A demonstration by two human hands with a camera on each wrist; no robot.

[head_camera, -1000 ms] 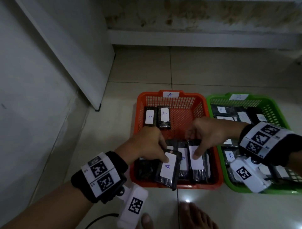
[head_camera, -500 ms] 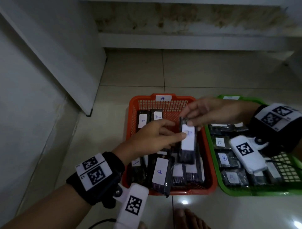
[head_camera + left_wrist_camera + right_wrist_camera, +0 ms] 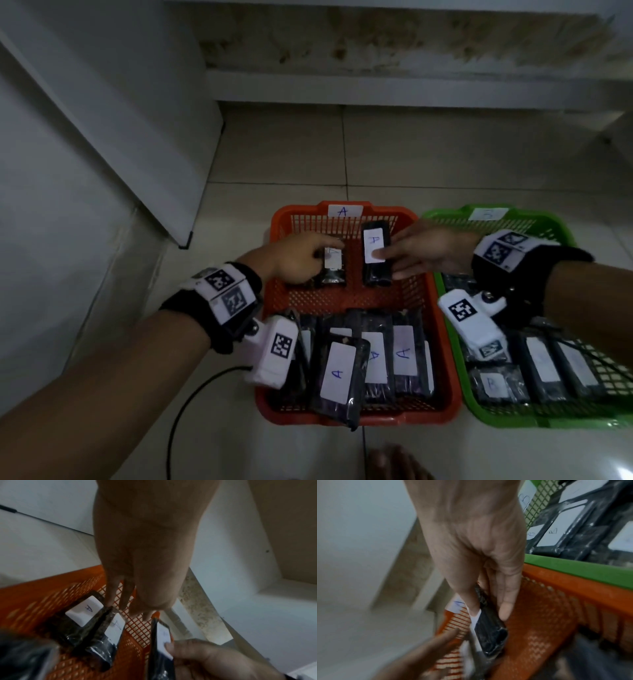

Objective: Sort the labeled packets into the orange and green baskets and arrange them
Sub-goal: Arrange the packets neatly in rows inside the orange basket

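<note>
The orange basket (image 3: 359, 416), tagged A, sits left of the green basket (image 3: 513, 416). My right hand (image 3: 383, 260) pinches a black packet with a white A label (image 3: 373, 240), thumb on the label. It holds the packet nearly upright over the basket's back right; the right wrist view shows this grip (image 3: 488, 609) on the packet (image 3: 491, 632). My left hand (image 3: 318, 253) reaches with straight fingers onto two A packets (image 3: 334, 270) lying at the back left. In the left wrist view its fingertips (image 3: 109, 601) touch those packets (image 3: 84, 611).
Several A packets (image 3: 404, 356) fill the orange basket's front row, and one (image 3: 337, 373) leans over the front rim. B packets (image 3: 493, 383) lie in the green basket. A white wall panel stands left, a black cable (image 3: 191, 404) crosses the floor, and a foot (image 3: 394, 462) shows below.
My right hand lifted the A packet from the front row and carried it to the basket's back. My left hand moved from the front row to the two back-left packets.
</note>
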